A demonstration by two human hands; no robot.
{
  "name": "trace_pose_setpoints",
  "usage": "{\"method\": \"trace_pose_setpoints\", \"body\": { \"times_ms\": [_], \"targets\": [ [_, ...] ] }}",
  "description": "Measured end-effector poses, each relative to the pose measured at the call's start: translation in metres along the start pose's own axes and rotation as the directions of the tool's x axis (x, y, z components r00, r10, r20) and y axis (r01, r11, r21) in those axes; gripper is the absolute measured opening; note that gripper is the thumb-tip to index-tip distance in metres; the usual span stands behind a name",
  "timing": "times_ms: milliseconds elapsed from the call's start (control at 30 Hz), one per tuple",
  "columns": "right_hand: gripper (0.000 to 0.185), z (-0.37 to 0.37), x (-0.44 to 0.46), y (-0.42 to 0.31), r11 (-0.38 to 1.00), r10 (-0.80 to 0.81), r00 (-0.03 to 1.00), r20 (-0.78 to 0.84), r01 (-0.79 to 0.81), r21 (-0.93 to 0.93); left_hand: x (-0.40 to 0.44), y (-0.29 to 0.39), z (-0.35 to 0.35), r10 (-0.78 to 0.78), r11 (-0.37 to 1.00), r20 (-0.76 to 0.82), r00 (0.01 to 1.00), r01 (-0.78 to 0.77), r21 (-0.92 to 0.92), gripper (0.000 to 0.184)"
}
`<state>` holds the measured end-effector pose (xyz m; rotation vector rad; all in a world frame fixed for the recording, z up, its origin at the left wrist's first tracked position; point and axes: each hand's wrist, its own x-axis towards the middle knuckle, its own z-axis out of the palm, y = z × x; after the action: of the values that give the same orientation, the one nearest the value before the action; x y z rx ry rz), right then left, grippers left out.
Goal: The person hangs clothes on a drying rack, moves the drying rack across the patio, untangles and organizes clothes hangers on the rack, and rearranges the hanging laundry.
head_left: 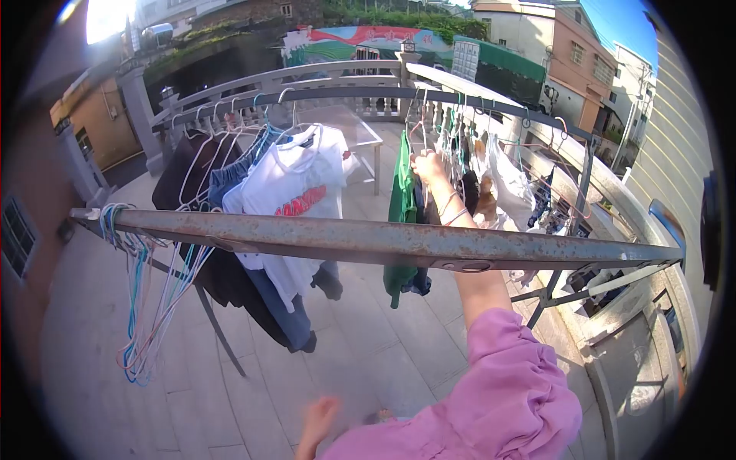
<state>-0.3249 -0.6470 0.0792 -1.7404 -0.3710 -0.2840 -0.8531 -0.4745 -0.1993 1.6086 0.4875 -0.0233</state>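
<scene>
My right hand [430, 166] reaches under the rusty front bar [368, 236] to the hanging clothes. Its fingers are curled in at the top of a dark garment, beside a green garment [401, 215]; what exactly they grip is hidden. A pink hanger [417, 132] hooks over the far rail [345, 93] just above. Low in the view, my left hand [322, 414] is smeared by motion, away from the clothes. To the left hang a white T-shirt [326, 172] with red lettering, blue jeans [284, 299] and dark clothes [180, 172].
A bunch of loose hangers [149, 307] dangles from the front bar's left end. White garments [512, 184] hang at the right. A table [364, 136] stands behind the rack. A stone balustrade [337, 77] borders the tiled floor [207, 406].
</scene>
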Motion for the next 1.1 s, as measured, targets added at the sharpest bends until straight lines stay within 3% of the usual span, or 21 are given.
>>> {"method": "trace_pose_setpoints", "body": {
  "times_ms": [67,167,333,400,500,633,733,767,800,867,933,967,1000,1033,1100],
  "targets": [
    [0.022,0.007,0.015,0.010,0.804,0.168,0.957,0.238,-0.273,0.528,-0.004,0.005,-0.002,-0.009,0.998,-0.043,0.999,0.006,-0.060,0.021],
    [0.022,0.012,0.010,0.003,0.762,0.166,0.951,0.262,-0.292,0.579,-0.012,0.011,-0.013,-0.129,0.982,-0.198,0.972,0.098,-0.161,0.019],
    [0.023,0.013,0.021,-0.001,0.682,0.143,0.969,0.202,-0.244,0.690,-0.007,0.001,-0.036,-0.128,0.980,-0.275,0.953,0.079,-0.182,0.017],
    [0.022,0.003,0.033,-0.006,0.681,0.054,0.979,0.195,-0.179,0.710,0.001,0.001,-0.042,-0.116,0.981,-0.275,0.954,0.066,-0.185,0.017],
    [0.023,-0.008,0.052,-0.033,0.439,0.178,0.936,0.304,-0.352,0.827,0.013,0.005,-0.049,-0.091,0.985,-0.261,0.961,0.049,-0.166,0.017],
    [0.024,-0.013,0.069,-0.026,0.405,0.260,0.882,0.393,-0.469,0.785,0.025,0.010,-0.047,-0.056,0.993,-0.211,0.976,0.031,-0.118,0.018],
    [0.020,0.007,0.019,-0.024,0.558,0.268,0.928,0.259,-0.368,0.744,0.030,0.010,-0.042,-0.055,0.994,-0.177,0.983,0.037,-0.100,0.018],
    [0.014,0.009,0.026,0.016,0.618,0.153,0.931,0.331,-0.351,0.703,0.030,0.012,-0.041,-0.058,0.995,-0.175,0.983,0.042,-0.094,0.018],
    [0.013,0.015,0.031,0.034,0.526,0.319,0.834,0.450,-0.551,0.648,0.029,0.015,-0.040,-0.062,0.995,-0.166,0.984,0.048,-0.086,0.018],
    [0.016,0.029,0.003,0.061,0.508,0.304,0.808,0.504,-0.585,0.632,0.028,0.026,-0.039,-0.071,0.996,-0.151,0.986,0.062,-0.068,0.018],
    [0.022,0.040,-0.051,0.055,0.606,0.252,0.859,0.446,-0.499,0.619,0.037,0.031,-0.042,-0.004,1.000,-0.109,0.994,0.004,-0.002,0.019],
    [0.031,0.037,-0.081,0.050,0.556,0.120,0.838,0.533,-0.502,0.663,0.045,0.034,-0.043,0.030,0.999,-0.086,0.996,-0.027,0.031,0.019],
    [0.029,0.040,-0.115,0.032,0.661,0.207,0.849,0.486,-0.487,0.571,0.055,0.042,-0.041,0.094,0.993,-0.056,0.994,-0.090,0.074,0.020],
    [0.028,0.037,-0.151,-0.005,0.601,0.190,0.853,0.485,-0.492,0.630,0.066,0.056,-0.039,0.156,0.982,-0.023,0.987,-0.152,0.115,0.020],
    [0.027,0.035,-0.185,-0.007,0.646,0.080,0.879,0.470,-0.405,0.647,0.084,0.118,-0.021,0.293,0.945,0.029,0.956,-0.294,0.139,0.016]
  ]
}}
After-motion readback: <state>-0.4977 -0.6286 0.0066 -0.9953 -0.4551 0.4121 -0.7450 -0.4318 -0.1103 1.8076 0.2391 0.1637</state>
